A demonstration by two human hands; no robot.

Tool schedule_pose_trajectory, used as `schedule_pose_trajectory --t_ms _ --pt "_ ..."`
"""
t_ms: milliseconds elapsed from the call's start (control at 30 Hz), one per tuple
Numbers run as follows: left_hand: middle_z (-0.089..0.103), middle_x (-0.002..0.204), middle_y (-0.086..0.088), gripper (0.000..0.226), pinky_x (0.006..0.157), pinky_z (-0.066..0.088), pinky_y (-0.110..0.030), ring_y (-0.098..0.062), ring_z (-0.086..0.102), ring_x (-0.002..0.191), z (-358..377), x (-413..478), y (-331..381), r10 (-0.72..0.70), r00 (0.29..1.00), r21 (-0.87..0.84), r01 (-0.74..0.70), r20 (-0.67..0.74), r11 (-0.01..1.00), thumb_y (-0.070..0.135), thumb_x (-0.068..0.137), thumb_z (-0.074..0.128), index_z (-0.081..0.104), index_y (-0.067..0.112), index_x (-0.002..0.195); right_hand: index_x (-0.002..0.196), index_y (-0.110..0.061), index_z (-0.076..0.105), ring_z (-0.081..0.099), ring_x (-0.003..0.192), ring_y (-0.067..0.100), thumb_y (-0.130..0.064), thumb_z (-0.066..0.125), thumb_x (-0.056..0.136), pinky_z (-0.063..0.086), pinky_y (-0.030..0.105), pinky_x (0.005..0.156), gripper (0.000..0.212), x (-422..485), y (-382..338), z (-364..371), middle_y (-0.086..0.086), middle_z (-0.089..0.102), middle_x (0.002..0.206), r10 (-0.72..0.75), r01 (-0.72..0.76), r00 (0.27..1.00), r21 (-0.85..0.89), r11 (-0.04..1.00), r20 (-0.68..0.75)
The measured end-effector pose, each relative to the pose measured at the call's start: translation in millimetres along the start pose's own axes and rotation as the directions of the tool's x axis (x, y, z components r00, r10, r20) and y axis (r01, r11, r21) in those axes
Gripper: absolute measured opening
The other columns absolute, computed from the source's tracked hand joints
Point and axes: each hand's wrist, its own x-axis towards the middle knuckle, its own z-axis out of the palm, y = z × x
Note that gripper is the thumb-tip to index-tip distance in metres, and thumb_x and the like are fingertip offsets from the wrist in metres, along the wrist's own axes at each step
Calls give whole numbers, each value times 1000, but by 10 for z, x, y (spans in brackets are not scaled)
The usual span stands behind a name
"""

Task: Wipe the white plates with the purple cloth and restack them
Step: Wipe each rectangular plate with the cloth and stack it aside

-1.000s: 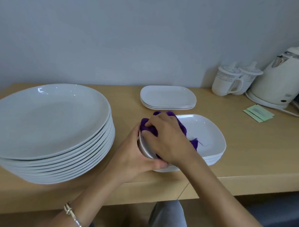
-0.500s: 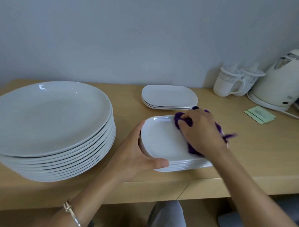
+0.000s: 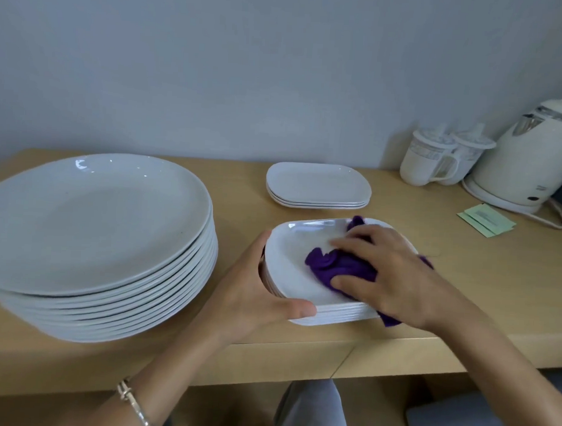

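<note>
Mid-wipe: the purple cloth (image 3: 338, 268) is on the top plate (image 3: 291, 245) of the near stack (image 3: 333, 315).

The cloth lies bunched on the middle of that square white plate, clamped in the right grip (image 3: 393, 275) between thumb and fingers and pressed down. The left grip (image 3: 247, 295) is curled round the stack's left edge, thumb along its front rim, steadying it near the front of the desk (image 3: 463, 285). A smaller stack of square plates (image 3: 318, 182) sits just behind, probably those already wiped, and a tall pile of round plates (image 3: 96, 217) stands to the left. The step in hand looks like wiping. Next, the top plate likely needs lifting off and setting squarely on the rear stack, without dragging the plates beneath.
</note>
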Motion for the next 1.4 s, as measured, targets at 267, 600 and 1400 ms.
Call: schedule_pose_trajectory --t_ms 267,600,1400 --pt "50 110 52 92 78 42 -1 26 48 105 1 -25 23 -16 1000 43 16 -2 999 40 44 87 33 83 105 138 -35 38 32 124 34 -45 37 96 28 45 107 44 444 -259 419 8 42 136 218 -265 938 -153 952 -270" --pt "65 119 22 86 92 54 -30 -2 61 112 5 13 -51 14 1000 -11 -14 -2 1000 38 45 88 50 56 120 109 -29 70 45 108 -2 -25 71 82 28 5 94 27 49 -186 45 -15 59 110 -177 168 983 171 971 43" --pt "19 151 36 89 111 19 -8 22 14 137 -56 -30 -95 193 981 549 -172 19 818 80 64 58 35 44 142 110 -34 69 51 102 5 -29 65 83 32 9 76 28 -62 -45 -135 -13 61 109 48 -47 998 33 998 -49"
